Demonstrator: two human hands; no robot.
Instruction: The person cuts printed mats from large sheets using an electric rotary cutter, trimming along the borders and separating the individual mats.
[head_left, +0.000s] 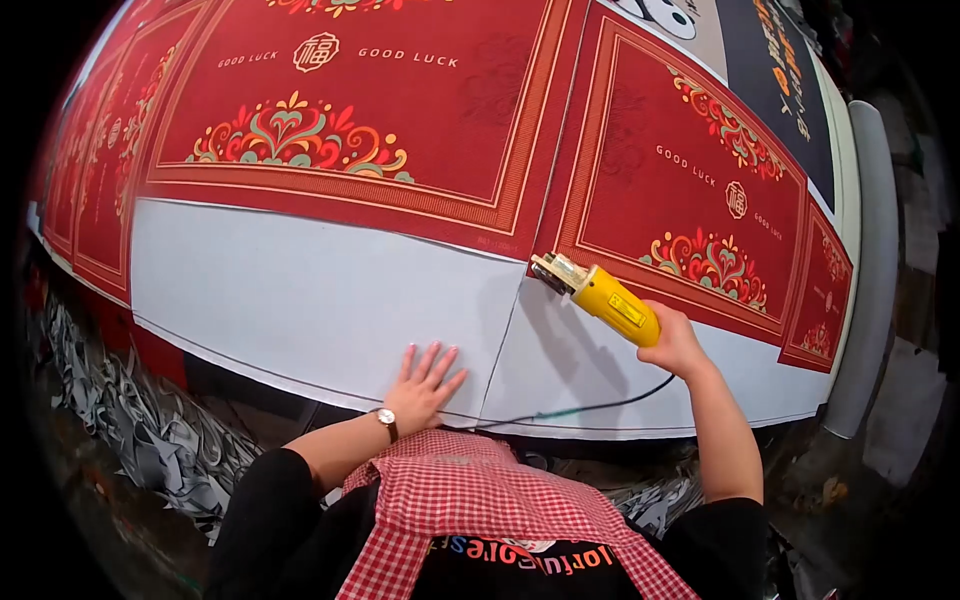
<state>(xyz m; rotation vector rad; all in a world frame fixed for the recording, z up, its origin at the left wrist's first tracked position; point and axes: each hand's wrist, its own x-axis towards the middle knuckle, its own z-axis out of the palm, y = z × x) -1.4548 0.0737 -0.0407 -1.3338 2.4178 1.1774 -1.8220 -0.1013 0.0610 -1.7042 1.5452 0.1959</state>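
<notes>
My right hand [677,342] is wrapped round the yellow body of a corded electric cutter [617,304]. The cutter's metal head points to the upper left, at the lower corner where two red printed panels meet. Flat on the white part of the sheet [300,290], fingers spread, lies my left hand [422,390], with a watch on its wrist. Between the hands a thin dark line runs through the white from the cutter head to the front edge. A black cord [590,408] trails below the cutter.
Large red panels [440,120] with gold borders and "GOOD LUCK" print cover the table, with a smaller red panel [690,180] on the right. A dark printed sheet [775,90] lies at the back right. Grey offcut strips [150,440] are heaped below the front edge. A grey roll [868,270] stands along the right side.
</notes>
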